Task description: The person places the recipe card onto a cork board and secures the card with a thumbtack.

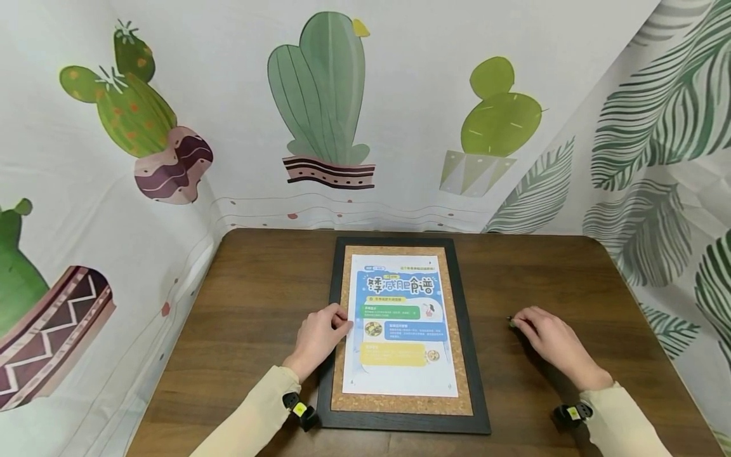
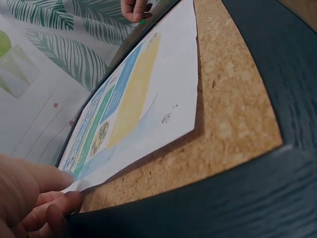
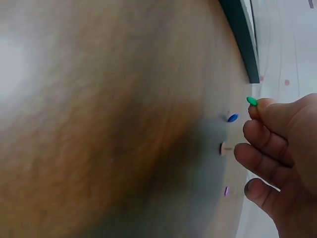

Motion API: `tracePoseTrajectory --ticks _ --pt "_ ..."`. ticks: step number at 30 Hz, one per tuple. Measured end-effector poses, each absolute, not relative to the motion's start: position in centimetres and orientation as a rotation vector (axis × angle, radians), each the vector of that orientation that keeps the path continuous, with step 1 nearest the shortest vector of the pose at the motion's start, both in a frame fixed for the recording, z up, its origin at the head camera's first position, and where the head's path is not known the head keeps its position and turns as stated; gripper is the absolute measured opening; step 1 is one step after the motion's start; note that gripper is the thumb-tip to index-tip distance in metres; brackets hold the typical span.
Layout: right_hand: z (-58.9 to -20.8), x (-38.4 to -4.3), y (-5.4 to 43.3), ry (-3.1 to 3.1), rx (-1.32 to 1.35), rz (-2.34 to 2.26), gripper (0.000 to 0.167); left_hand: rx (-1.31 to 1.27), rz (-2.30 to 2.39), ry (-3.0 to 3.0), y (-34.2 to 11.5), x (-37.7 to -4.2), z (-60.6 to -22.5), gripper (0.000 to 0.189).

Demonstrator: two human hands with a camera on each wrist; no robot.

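Fingers of the left hand pinch the left edge of the Chinese diet-recipe poster. The poster lies on the cork face of the black-framed corkboard, near the middle of the desk. In the left wrist view its near-left corner seems to stand slightly off the cork (small dark marks by the corners look like print, and no pin can be made out there). To the right of the board, well apart from it, the thumb and forefinger of the right hand grip a green thumbtack; which way its point faces cannot be told. Beside that hand, on the desk, are a blue thumbtack, a pinkish thumbtack and a purple thumbtack.

The step in hand looks like taking up a tack while the other hand steadies the poster. The next move would call for bringing the green one to a corner, point down, and pressing it into the cork with the sheet held square.
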State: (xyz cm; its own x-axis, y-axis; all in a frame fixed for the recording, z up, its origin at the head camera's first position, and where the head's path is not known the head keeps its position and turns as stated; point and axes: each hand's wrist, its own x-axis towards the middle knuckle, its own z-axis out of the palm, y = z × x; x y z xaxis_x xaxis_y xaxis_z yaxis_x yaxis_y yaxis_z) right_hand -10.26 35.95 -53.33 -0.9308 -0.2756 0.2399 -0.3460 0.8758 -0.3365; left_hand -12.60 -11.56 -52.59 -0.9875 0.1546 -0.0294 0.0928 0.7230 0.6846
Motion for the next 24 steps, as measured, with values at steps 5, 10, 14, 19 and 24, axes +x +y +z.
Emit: tracePoseTrajectory --ticks 5,10,14,19,24 --pt "-52.6 -11.3 35.0 -2.88 0.474 0.627 0.009 0.265 1.061 2.857 -11.7 -12.7 -52.6 0.013" --pt "-52.0 -12.7 34.0 -2.876 0.485 0.751 0.007 0.33 1.015 2.849 -11.8 -12.9 -52.5 0.02" --pt "-51.4 -13.8 33.0 -2.87 0.495 0.857 0.006 0.372 0.961 2.847 -12.0 -13.0 -52.4 0.027" --pt "-51.1 -15.2 31.7 -2.903 0.474 0.973 0.006 0.425 0.907 2.844 -12.2 -13.1 -52.4 0.037" --pt "-51.2 -16.5 30.4 -2.899 0.496 1.033 0.005 0.54 0.827 2.847 -12.5 -13.3 -52.5 0.051"
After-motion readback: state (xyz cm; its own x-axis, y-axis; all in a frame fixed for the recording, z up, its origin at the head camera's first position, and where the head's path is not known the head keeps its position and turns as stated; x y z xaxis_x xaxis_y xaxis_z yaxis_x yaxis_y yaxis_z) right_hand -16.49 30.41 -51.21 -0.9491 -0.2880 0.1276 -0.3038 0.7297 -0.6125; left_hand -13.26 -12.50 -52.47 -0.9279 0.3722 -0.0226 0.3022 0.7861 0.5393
